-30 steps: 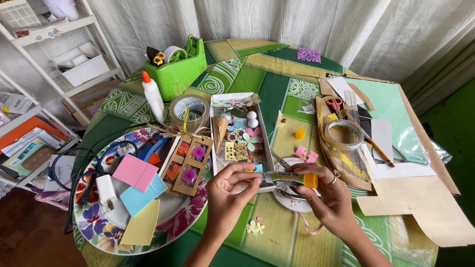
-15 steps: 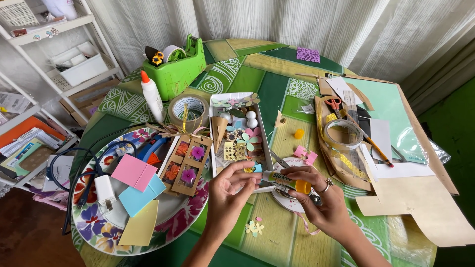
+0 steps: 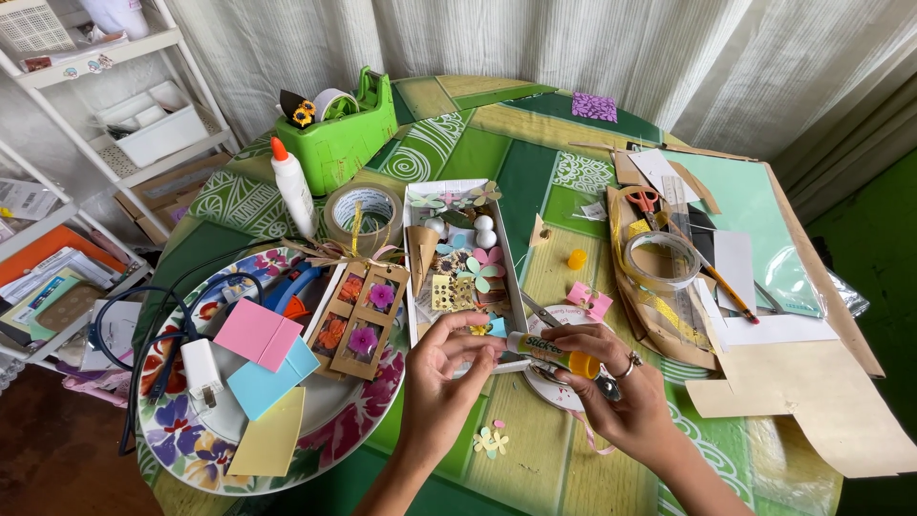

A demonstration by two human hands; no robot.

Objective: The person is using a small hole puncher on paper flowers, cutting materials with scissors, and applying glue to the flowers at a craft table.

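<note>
Glue stick [image 3: 543, 350], a small white plastic tube with a yellow-orange end, lies crosswise between both hands just above the surface, near the front edge of the round green patterned surface [image 3: 516, 153]. The right hand [image 3: 611, 387] is closed around its yellow end, fingers curled, a ring on one finger. The left hand [image 3: 449, 368] pinches a tiny piece at the tube's other end; whether that piece is a cap or a paper scrap is too small to tell. Judging by this, gluing is in hand and not finished: small paper flower cut-outs [image 3: 492, 441] lie loose just below the hands, not stuck to anything.

Just beyond the fingers stands a shallow white cardboard box [image 3: 413, 258] filled with little paper flowers, pale round beads and a brown paper cone. Left of the left hand rests a brown card frame with four windows [image 3: 361, 308], each holding a bright fabric flower, on a large glossy floral plate [image 3: 181, 435] that also carries smooth pink, blue and yellow paper squares [image 3: 256, 334]. Farther off stand a white glue bottle with orange tip [image 3: 292, 188], a roll of wide brown tape [image 3: 364, 212] and a green plastic tape dispenser [image 3: 339, 134]. Right of the right hand lie a clear tape roll [image 3: 663, 260], red-handled scissors [image 3: 646, 201] and flat sheets of brown card [image 3: 821, 401].
</note>
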